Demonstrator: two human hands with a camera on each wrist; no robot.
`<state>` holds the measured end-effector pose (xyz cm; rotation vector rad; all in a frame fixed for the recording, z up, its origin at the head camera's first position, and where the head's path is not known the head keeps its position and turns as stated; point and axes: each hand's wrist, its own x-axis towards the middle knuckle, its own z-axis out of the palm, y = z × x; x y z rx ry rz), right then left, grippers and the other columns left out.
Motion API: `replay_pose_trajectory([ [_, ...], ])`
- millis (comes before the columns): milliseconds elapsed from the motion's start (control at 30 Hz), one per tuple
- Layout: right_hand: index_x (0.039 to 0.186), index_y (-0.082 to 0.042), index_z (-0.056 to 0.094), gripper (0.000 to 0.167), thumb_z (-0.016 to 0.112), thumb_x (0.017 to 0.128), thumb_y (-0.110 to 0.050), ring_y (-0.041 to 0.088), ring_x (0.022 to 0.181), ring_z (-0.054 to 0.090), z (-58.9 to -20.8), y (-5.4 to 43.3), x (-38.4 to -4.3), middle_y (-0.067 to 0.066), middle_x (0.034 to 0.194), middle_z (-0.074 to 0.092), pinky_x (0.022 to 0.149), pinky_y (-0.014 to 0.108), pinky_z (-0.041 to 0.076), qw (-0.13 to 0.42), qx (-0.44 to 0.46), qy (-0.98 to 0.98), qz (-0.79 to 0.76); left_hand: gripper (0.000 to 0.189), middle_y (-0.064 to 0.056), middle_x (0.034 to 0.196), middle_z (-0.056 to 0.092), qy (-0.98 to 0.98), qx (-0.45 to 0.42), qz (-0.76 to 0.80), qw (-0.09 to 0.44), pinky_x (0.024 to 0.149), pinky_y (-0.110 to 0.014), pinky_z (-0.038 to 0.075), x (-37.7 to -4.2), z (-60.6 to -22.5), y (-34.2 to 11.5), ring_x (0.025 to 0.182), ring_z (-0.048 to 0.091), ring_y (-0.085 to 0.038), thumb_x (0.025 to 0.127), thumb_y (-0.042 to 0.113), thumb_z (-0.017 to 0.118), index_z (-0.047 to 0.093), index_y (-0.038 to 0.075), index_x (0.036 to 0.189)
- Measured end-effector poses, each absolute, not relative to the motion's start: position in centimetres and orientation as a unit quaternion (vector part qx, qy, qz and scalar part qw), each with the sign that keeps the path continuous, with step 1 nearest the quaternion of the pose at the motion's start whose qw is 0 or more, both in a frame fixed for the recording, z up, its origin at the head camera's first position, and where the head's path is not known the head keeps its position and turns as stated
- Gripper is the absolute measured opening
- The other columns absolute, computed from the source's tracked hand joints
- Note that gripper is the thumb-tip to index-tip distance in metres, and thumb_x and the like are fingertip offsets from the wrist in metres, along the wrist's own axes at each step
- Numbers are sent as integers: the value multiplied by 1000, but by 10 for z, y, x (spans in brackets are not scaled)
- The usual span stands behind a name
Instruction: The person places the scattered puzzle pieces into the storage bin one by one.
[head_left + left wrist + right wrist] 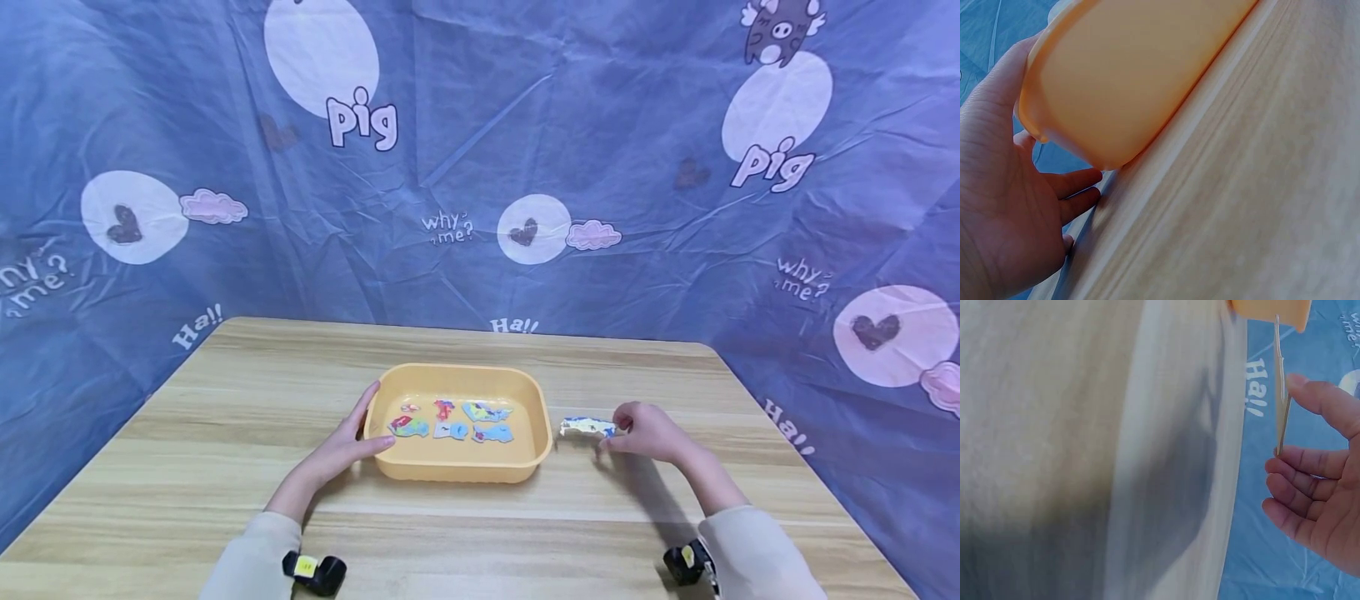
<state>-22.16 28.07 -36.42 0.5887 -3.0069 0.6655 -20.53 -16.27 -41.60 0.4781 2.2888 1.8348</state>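
Note:
A yellow-orange plastic tray (465, 472) stands on the table in the head view. Several flat, colourful puzzle pieces (492, 433) with wavy edges lie inside it. My left hand (341, 448) holds the tray's left end, thumb over the rim; the left wrist view shows the fingers of this hand (1016, 206) around the outer side. To the right of the tray, my right hand (647, 432) pinches a long cream-and-blue puzzle piece (587, 427) between thumb and fingers. Seen edge-on in the right wrist view, this piece (1281, 394) is thin, with a plain tan back.
The wooden table (480, 542) spreads around the tray on all sides. Behind it hangs a blue printed cloth (465, 150), which also runs along both sides. Black wrist cameras (318, 573) sit at both sleeves, close above the near part of the tabletop.

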Motion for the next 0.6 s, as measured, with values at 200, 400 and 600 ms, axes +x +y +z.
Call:
replay_pose_trajectory([
  [200, 78, 2, 58, 34, 73, 65, -25, 15, 66, 50, -356, 282, -222, 3, 72, 54, 61, 31, 43, 16, 189, -957, 221, 86, -17, 142, 1, 766, 158, 618, 84, 99, -45, 6, -205, -417, -163, 126, 6, -31, 78, 21, 62, 2, 23, 140],
  [400, 80, 4, 57, 36, 72, 67, -25, 17, 67, 50, -346, 282, -223, 5, 74, 54, 62, 32, 43, 24, 172, -957, 232, 86, -17, 142, 1, 767, 158, 616, 82, 99, -46, 7, -206, -417, -163, 126, 6, -31, 78, 21, 62, 2, 22, 140],
  [600, 82, 3, 56, 39, 71, 68, -30, 16, 67, 48, -340, 279, -226, 7, 74, 54, 61, 32, 42, 38, 163, -958, 234, 88, -16, 142, 2, 777, 152, 606, 78, 99, -46, 8, -206, -418, -162, 126, 6, -30, 78, 23, 63, 1, 20, 140],
])
